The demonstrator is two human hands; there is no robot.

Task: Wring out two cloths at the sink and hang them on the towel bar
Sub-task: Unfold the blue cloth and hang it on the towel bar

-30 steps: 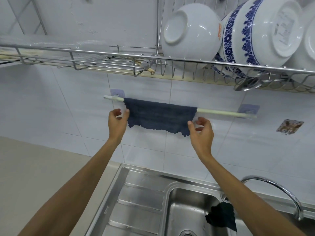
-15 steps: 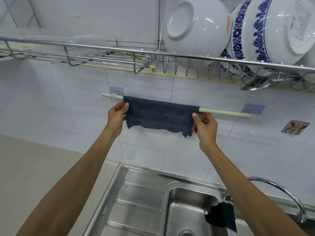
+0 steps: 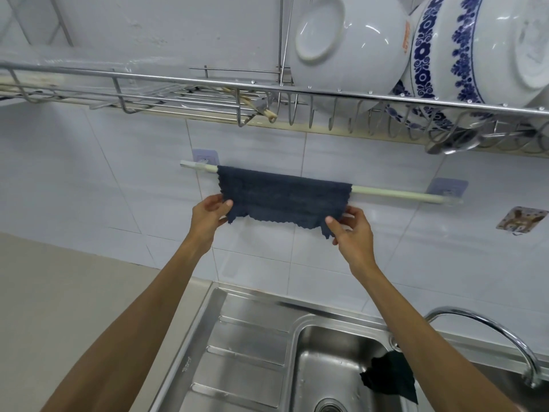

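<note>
One dark blue cloth [image 3: 282, 194] is seen draped over the pale towel bar [image 3: 395, 194] at the centre of the frame, spread along the left and middle stretch of the bar, with the right stretch left bare. Its lower left corner is pinched between thumb and fingers of the left hand [image 3: 209, 214], and its lower right corner is pinched in the same way by the right hand [image 3: 352, 230]; both hands are thus closed on the hanging hem, just below the bar. The hem is uneven, sagging lower at the right corner, so the cloth is judged to be in the course of being straightened rather than finally settled.

A second dark cloth [image 3: 389, 379] is seen at the lower right of the frame, lying crumpled in the basin of the steel sink [image 3: 255, 346], partly hidden by the right forearm and close to the foot of the curved tap [image 3: 487, 325]. Whether it has been wrung cannot be told.

The task is therefore judged to be about half done: the first cloth is hung, apart from the smoothing. What is left is for the corners to be released, the second cloth to be lifted from the basin, wrung if needed, and hung on the bare right part of the bar.
</note>
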